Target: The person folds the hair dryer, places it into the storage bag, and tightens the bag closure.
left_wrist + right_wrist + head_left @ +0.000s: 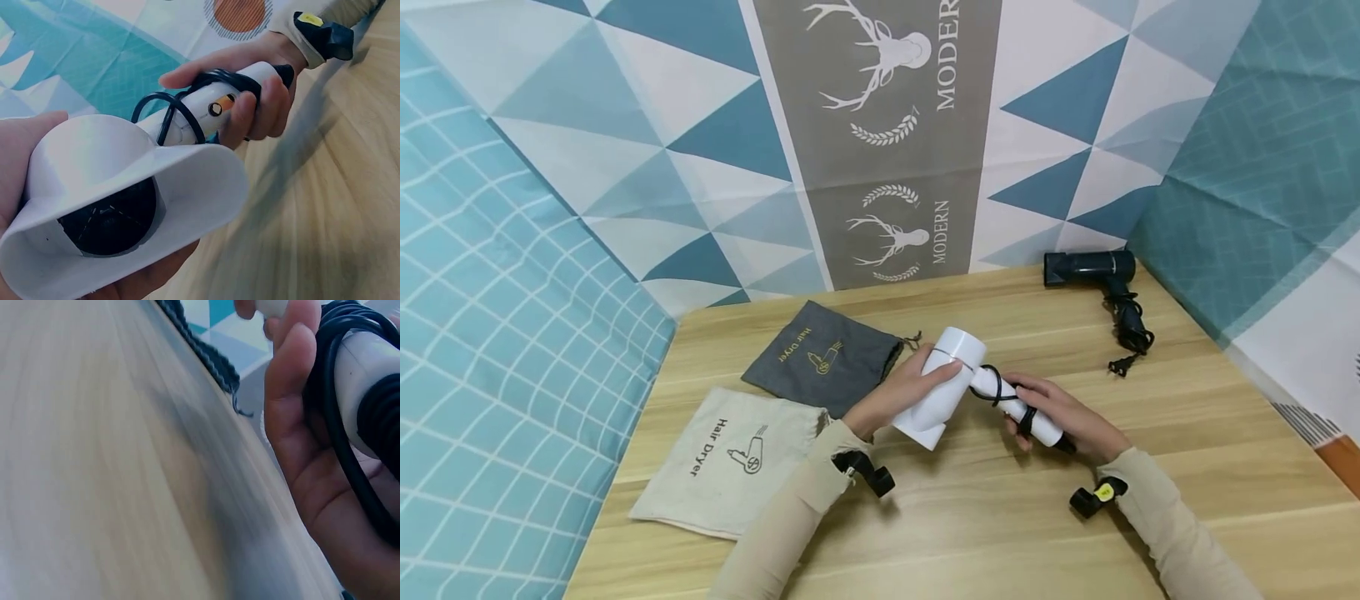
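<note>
Head view, from the left: a cream pouch lies flat on the counter, with a grey pouch just behind it; the left sleeve, brushing across, could drag the cream one askew. The left hand has its fingers wrapped round the smooth barrel of a white hair dryer, seemingly raised off the counter; a loose grip could let it twist or drop nozzle first. The right hand has its fingers curled round the handle and black cord; a slack loop could slip or snag. Farther right, a black hair dryer lies well apart, an unlikely hazard.
</note>
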`<action>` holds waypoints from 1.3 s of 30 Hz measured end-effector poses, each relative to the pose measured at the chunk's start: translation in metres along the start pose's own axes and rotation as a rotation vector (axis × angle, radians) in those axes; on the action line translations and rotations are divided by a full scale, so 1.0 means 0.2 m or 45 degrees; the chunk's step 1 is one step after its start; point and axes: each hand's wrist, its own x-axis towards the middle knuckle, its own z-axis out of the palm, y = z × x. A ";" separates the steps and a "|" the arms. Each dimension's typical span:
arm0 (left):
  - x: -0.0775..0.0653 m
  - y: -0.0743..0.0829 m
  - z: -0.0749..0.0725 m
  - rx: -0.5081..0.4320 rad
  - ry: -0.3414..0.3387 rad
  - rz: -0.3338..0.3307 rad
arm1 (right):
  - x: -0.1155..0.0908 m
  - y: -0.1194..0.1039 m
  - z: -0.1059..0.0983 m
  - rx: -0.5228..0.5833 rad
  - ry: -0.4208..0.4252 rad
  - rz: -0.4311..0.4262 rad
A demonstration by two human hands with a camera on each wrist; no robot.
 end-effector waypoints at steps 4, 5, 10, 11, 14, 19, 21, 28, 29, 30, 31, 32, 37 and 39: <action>-0.01 -0.02 0.01 -0.009 -0.010 -0.001 | 0.00 0.00 0.03 0.029 0.011 0.044; -0.01 -0.02 0.02 -0.008 -0.005 0.002 | 0.00 0.00 0.04 0.023 0.022 0.060; -0.04 -0.04 0.05 -0.037 0.038 0.017 | 0.00 -0.01 0.08 -0.047 0.069 0.103; -0.05 -0.05 0.06 -0.041 0.046 0.014 | 0.00 -0.01 0.08 -0.067 0.068 0.097; -0.09 -0.05 0.07 -0.037 0.086 0.011 | 0.01 -0.01 0.12 -0.129 0.054 0.065; -0.17 -0.06 0.06 0.049 0.187 0.015 | 0.04 0.00 0.19 -0.160 0.056 0.045; -0.21 -0.06 0.06 0.075 0.217 0.034 | 0.05 0.00 0.22 -0.168 0.076 0.049; -0.27 -0.08 0.05 0.122 0.269 0.120 | 0.06 0.00 0.28 -0.201 0.103 0.018; -0.27 -0.08 0.05 0.119 0.268 0.126 | 0.07 0.00 0.29 -0.194 0.108 0.010; -0.27 -0.08 0.05 0.115 0.265 0.129 | 0.07 0.01 0.29 -0.187 0.111 0.002; -0.27 -0.08 0.04 0.117 0.262 0.127 | 0.07 0.01 0.30 -0.178 0.120 -0.001; -0.27 -0.09 0.04 0.117 0.257 0.118 | 0.07 0.01 0.31 -0.166 0.129 -0.003; -0.28 -0.10 0.02 0.114 0.251 0.104 | 0.08 0.03 0.33 -0.156 0.143 -0.010; -0.29 -0.11 0.02 0.129 0.267 0.117 | 0.08 0.03 0.34 -0.172 0.153 -0.016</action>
